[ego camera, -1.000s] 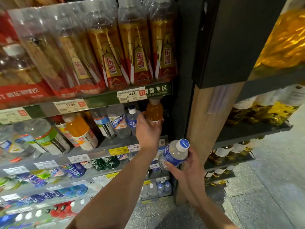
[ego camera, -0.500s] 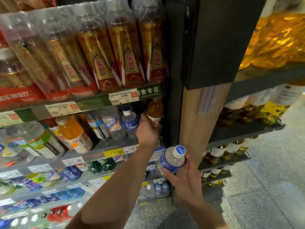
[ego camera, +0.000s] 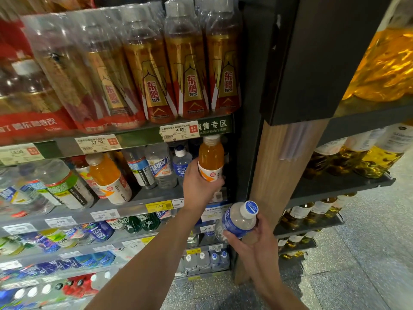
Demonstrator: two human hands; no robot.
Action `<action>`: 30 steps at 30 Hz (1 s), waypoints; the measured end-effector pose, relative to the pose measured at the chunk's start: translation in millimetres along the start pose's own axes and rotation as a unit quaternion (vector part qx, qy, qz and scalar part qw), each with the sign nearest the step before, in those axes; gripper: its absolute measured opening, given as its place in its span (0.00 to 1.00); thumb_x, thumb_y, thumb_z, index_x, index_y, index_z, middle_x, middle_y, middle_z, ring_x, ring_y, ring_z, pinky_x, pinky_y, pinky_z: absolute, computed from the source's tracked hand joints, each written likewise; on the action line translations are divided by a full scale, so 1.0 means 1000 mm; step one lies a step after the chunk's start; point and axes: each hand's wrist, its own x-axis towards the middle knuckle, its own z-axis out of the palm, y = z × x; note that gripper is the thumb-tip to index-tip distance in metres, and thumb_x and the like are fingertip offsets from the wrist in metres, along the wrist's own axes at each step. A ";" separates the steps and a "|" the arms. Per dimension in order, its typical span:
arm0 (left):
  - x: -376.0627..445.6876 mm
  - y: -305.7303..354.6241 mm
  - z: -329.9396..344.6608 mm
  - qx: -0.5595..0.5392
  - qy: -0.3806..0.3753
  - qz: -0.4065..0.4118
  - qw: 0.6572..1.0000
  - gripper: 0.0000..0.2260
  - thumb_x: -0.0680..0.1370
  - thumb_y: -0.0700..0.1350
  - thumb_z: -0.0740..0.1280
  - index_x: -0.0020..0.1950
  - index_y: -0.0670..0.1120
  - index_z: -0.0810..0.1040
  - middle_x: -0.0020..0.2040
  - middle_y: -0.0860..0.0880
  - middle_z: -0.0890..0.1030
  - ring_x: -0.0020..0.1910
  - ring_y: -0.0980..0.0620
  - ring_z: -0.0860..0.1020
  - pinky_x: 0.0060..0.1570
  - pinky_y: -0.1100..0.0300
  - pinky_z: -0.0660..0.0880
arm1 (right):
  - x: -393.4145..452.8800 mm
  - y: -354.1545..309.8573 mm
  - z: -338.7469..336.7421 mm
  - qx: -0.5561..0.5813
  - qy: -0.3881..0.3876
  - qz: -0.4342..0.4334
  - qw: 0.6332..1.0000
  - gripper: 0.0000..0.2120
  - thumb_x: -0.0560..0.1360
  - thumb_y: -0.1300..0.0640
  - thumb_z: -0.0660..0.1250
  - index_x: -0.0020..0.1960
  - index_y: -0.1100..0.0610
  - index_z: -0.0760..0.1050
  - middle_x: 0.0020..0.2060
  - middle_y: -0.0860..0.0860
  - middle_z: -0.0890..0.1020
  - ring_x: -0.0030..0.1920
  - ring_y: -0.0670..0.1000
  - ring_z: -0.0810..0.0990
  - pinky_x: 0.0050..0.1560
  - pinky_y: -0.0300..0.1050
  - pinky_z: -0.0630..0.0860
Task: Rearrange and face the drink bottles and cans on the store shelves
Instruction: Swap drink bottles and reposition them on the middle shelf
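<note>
Orange juice fills the bottle (ego camera: 210, 158) that my left hand (ego camera: 199, 184) wraps its fingers around, just right of the middle of the frame, so I can turn its label to the front of the grey shelf (ego camera: 138, 199). My right hand (ego camera: 257, 240), lower right of it, grips a blue-label water bottle (ego camera: 238, 220), tipped, waiting for its spot. I think it belongs beside the small blue-cap bottle (ego camera: 182, 162).

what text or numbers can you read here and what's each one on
"东鹏特饮": gold bottles, top shelf.
"销售专区": green shelf strip.
"4.89": white price tag.
"17.90": price tag to its left.
"3.49": yellow price tag.
"ELECTROLYTE": green-labelled bottle.
The blue label on the bottle in the right hand and the orange bottle in the left hand: too blurred.
</note>
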 end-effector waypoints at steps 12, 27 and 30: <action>-0.037 -0.047 -0.087 -0.080 -0.032 -0.063 0.994 0.25 0.62 0.49 0.79 0.55 0.58 0.75 0.52 0.46 0.80 0.46 0.55 0.81 0.42 0.65 0.76 | 0.043 -0.020 0.072 -0.031 0.049 -0.096 0.994 0.37 0.67 0.54 0.80 0.71 0.44 0.66 0.58 0.31 0.77 0.61 0.39 0.78 0.64 0.40 0.74; -0.026 -0.069 -0.136 -0.148 -0.097 -0.080 0.981 0.28 0.69 0.36 0.79 0.58 0.58 0.71 0.54 0.58 0.82 0.48 0.68 0.80 0.44 0.74 0.75 | 0.115 -0.038 0.121 -0.072 0.114 -0.122 0.983 0.31 0.71 0.54 0.77 0.71 0.57 0.69 0.60 0.49 0.81 0.58 0.42 0.78 0.56 0.26 0.69; -0.033 -0.063 -0.133 -0.141 -0.073 -0.087 0.983 0.28 0.68 0.36 0.80 0.58 0.58 0.73 0.53 0.59 0.82 0.48 0.67 0.81 0.45 0.73 0.75 | 0.131 -0.036 0.121 -0.067 0.078 -0.104 0.989 0.34 0.70 0.58 0.78 0.73 0.58 0.67 0.60 0.50 0.81 0.59 0.49 0.80 0.62 0.44 0.75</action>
